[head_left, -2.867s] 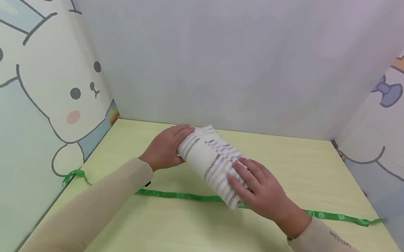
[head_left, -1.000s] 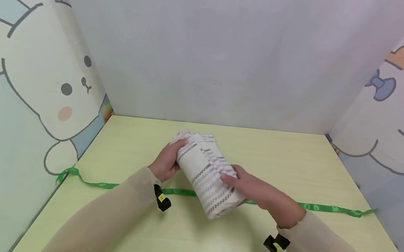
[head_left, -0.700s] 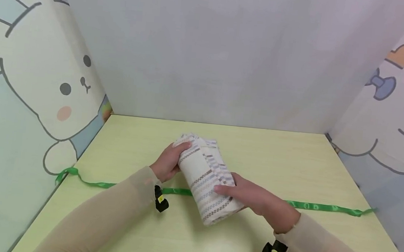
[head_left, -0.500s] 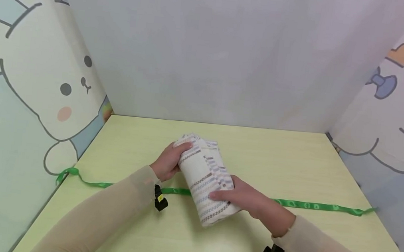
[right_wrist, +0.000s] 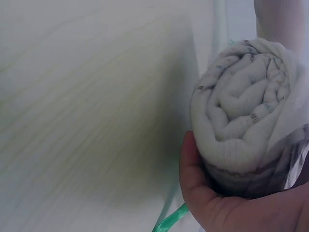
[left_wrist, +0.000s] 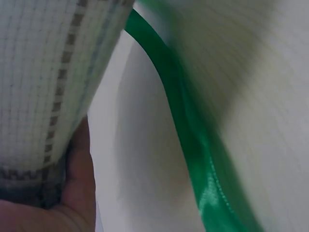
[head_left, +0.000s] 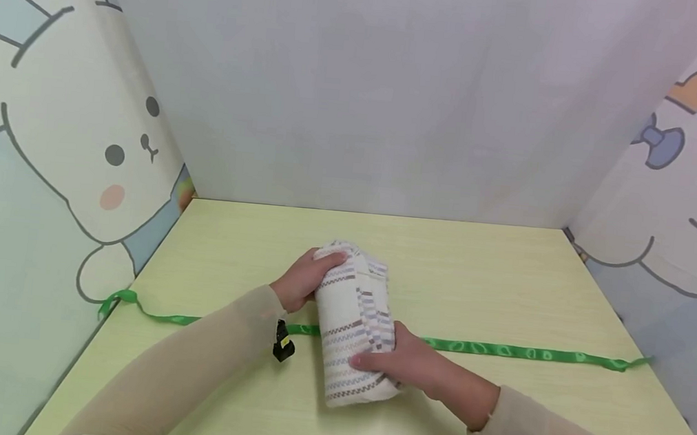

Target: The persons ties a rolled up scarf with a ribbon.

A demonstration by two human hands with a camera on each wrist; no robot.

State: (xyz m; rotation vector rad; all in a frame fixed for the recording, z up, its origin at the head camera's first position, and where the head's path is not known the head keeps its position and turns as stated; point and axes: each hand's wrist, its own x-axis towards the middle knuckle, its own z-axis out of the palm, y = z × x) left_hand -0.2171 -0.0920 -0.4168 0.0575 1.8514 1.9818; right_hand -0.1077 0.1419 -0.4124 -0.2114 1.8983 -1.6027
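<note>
Between both hands is a rolled white towel with blue, brown and grey stripes, held above the table. My left hand grips its far end, thumb on top. Near the close end my right hand holds the roll, its thumb lying across the stripes. The right wrist view shows the spiral end of the towel, with the fingers of the right hand curled beneath. In the left wrist view the woven side of the towel rests against the left hand.
A green ribbon runs across the pale yellow table from side to side, passing behind the towel. A grey-white wall closes the back. Side panels carry cartoon animals, a rabbit on the left.
The towel roll has turned to a more upright line in the head view, and its near end has come closer. My right hand has moved from on top to gripping the side.
</note>
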